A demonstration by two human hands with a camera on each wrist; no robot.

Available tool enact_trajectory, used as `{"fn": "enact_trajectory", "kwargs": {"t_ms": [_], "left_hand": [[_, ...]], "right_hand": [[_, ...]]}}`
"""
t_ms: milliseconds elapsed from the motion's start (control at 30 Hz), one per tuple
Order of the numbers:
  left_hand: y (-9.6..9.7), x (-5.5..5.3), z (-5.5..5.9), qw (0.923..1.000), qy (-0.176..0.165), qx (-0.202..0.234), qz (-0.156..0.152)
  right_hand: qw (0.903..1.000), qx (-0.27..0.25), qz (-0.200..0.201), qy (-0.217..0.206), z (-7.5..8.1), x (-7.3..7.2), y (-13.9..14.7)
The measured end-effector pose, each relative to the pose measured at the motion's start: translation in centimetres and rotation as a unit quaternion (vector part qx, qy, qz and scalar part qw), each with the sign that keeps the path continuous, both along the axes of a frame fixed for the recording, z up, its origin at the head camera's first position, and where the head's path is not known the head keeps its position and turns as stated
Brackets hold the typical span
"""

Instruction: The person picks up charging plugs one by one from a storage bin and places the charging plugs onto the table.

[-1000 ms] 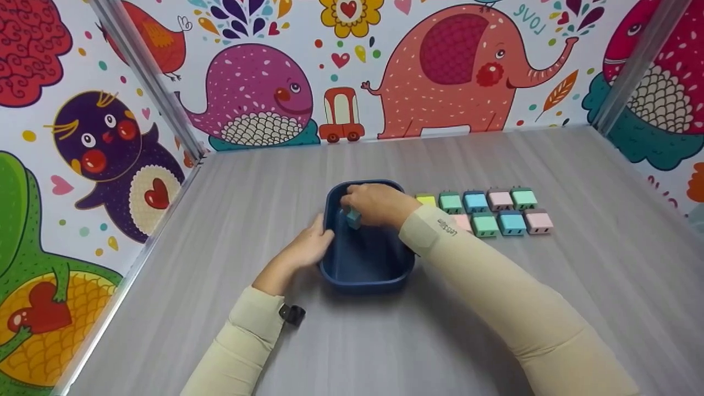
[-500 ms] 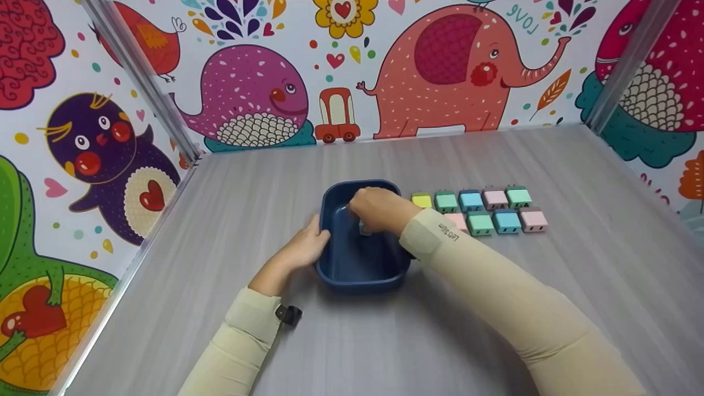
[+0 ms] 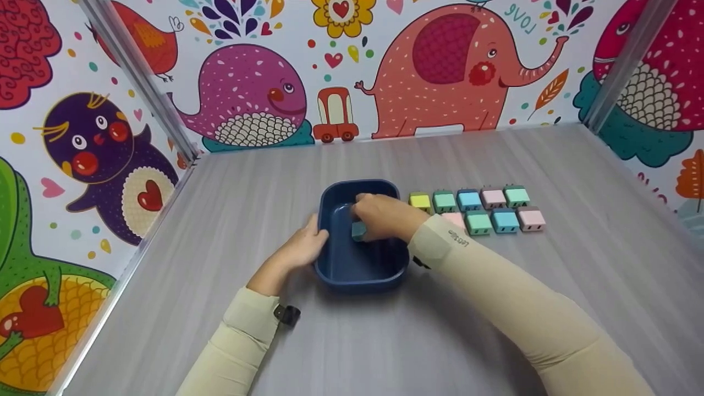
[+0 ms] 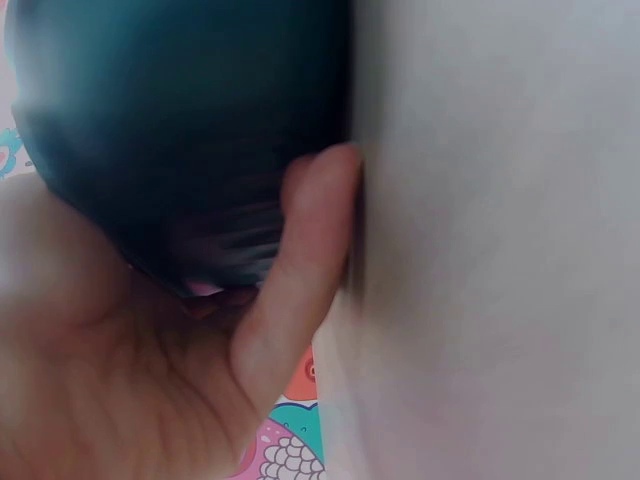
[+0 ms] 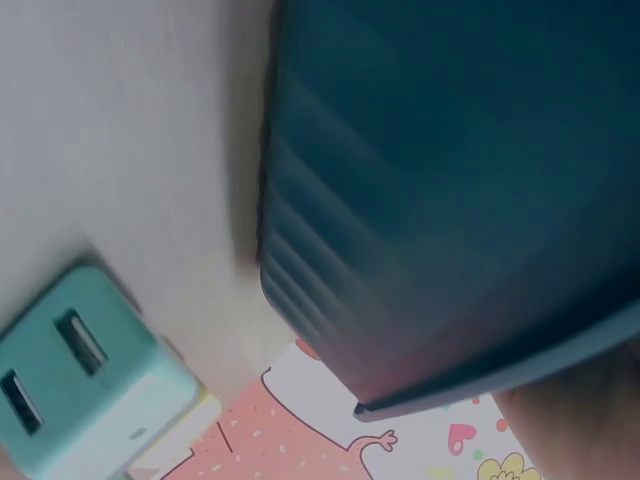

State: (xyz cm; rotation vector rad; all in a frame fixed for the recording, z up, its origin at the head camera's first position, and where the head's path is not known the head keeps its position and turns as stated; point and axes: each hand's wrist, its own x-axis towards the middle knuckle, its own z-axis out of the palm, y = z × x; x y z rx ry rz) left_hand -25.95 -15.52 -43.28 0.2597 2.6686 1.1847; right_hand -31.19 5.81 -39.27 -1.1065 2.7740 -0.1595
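A dark blue plastic bin (image 3: 360, 280) stands on the table. My left hand (image 3: 300, 246) rests against the outside of its left wall; in the left wrist view, its fingers (image 4: 310, 240) lie along the wall near the tabletop. Inside the bin, my right hand (image 3: 385, 215) pinches a blue-green USB charger (image 3: 358, 231), partly hidden by the fingers. The right wrist view shows the bin's outer wall (image 5: 400, 200) and only a sliver of that hand. Right of the bin, several chargers stand in two rows, among them a yellow one (image 3: 419, 202) and a green one (image 3: 478, 223).
Further chargers in the rows are blue (image 3: 505, 220) and pink (image 3: 531, 219). A grey wood-grain table (image 3: 247, 192) lies under everything. Behind and beside it rise panels (image 3: 341, 66) printed with cartoon animals. A black wrist camera (image 3: 287, 314) is on my left sleeve.
My right hand has moved slightly right and toward me inside the bin, still pinching the blue-green charger. The left hand stays against the bin's wall. The view has shifted slightly.
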Motion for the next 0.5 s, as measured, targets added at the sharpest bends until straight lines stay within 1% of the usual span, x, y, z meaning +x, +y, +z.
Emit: {"fn": "enact_trajectory", "kwargs": {"t_ms": [167, 500], "left_hand": [[-0.04, 0.04, 0.07, 1.0, 0.001, 0.002, -0.002], [0.01, 0.09, 0.24, 1.0, -0.003, 0.005, -0.005]], "right_hand": [[1.0, 0.002, -0.002, -0.001, -0.2, 0.31, 0.04], [0.9998, 0.008, 0.003, 0.015, -0.44, 0.36, 0.05]]}}
